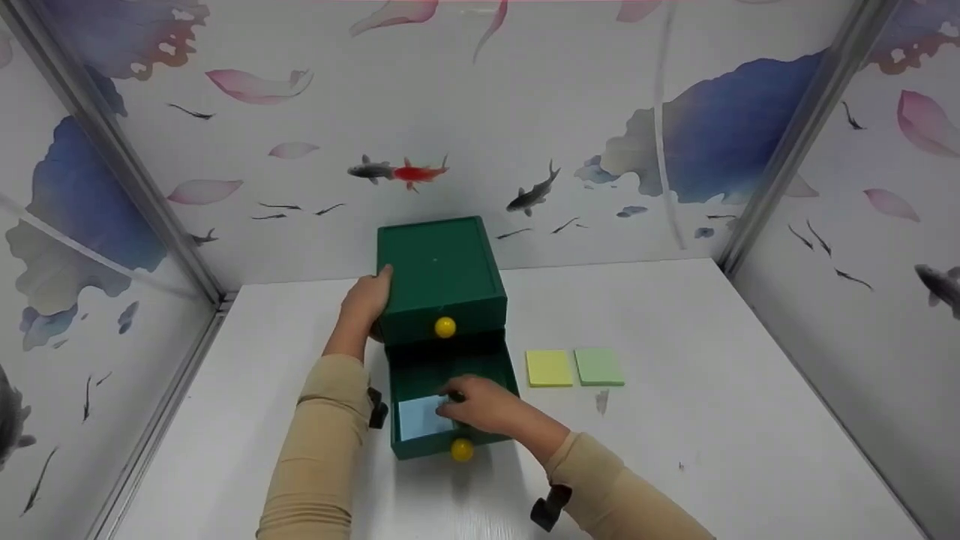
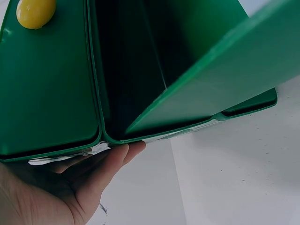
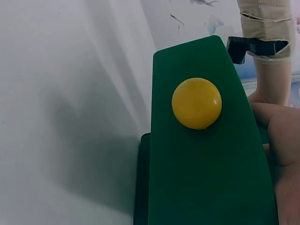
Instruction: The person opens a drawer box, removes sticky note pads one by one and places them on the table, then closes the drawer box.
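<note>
A small green drawer cabinet (image 1: 439, 262) with yellow knobs stands on the white table, its lower drawer (image 1: 450, 379) pulled out. My left hand (image 1: 367, 304) rests against the cabinet's left side. Seen from the left wrist, that hand's extended fingers (image 2: 101, 176) touch the side wall. Over the drawer's front part, my right hand (image 1: 484, 405) pinches the right edge of a light blue sticky note pad (image 1: 422, 418). That pad is at the drawer's front left corner, partly covered by the fingers. In the right wrist view the drawer's front panel and knob (image 3: 197, 103) hide most of the hand.
To the right of the drawer, a yellow sticky note pad (image 1: 549, 368) and a light green one (image 1: 598, 367) lie side by side on the table (image 1: 675, 435). Behind the cabinet rises a white wall (image 1: 465, 112) painted with fish and petals; side walls flank the table.
</note>
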### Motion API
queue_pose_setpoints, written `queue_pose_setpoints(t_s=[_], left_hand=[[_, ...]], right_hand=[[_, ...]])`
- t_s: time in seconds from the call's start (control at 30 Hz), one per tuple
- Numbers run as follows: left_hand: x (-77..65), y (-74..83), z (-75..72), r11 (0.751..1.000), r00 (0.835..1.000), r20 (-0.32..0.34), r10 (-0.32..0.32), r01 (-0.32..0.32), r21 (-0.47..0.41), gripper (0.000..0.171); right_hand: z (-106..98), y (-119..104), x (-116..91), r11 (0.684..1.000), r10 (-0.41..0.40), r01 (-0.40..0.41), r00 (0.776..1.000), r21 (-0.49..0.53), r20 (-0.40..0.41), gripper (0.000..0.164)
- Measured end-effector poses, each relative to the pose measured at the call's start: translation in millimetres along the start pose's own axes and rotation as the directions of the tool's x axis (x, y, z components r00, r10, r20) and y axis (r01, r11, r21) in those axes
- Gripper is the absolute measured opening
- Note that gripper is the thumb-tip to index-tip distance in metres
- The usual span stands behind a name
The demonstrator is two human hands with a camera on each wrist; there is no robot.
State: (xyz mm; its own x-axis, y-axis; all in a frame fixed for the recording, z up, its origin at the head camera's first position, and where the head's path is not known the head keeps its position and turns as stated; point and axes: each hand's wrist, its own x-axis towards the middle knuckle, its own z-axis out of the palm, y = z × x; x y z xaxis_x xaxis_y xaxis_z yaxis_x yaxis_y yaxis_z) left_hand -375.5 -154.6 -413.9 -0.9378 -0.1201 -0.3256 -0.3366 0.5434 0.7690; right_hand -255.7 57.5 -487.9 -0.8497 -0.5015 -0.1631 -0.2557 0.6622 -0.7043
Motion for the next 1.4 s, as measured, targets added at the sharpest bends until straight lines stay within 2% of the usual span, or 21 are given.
queue_pose_setpoints(t_s=[0.3, 0.87, 1.27, 1.4], left_hand=[[-1.2, 2.6, -1.9, 1.000, 1.000, 0.006, -0.003, 0.003, -0.013, 0.075], [-0.5, 0.1, -0.3, 1.000, 1.000, 0.007, 0.011, -0.011, -0.025, 0.074], [2.0, -0.5, -0.2, 1.000, 1.000, -0.001, 0.001, -0.001, -0.010, 0.074], [1.0, -0.6, -0.2, 1.000, 1.000, 0.003, 0.002, -0.002, -0.016, 0.074]], right_hand=[[-1, -5, 3, 0.998, 0.007, -0.009, 0.999, 0.058, 0.031, 0.038], [-6, -7, 2, 0.981, 0.014, -0.015, 1.000, 0.195, 0.007, 0.031], [-8, -12, 8, 0.983, 0.027, -0.026, 1.000, 0.180, -0.006, 0.032], [-7, -13, 7, 0.984, 0.053, -0.052, 0.999, 0.169, 0.002, 0.028]])
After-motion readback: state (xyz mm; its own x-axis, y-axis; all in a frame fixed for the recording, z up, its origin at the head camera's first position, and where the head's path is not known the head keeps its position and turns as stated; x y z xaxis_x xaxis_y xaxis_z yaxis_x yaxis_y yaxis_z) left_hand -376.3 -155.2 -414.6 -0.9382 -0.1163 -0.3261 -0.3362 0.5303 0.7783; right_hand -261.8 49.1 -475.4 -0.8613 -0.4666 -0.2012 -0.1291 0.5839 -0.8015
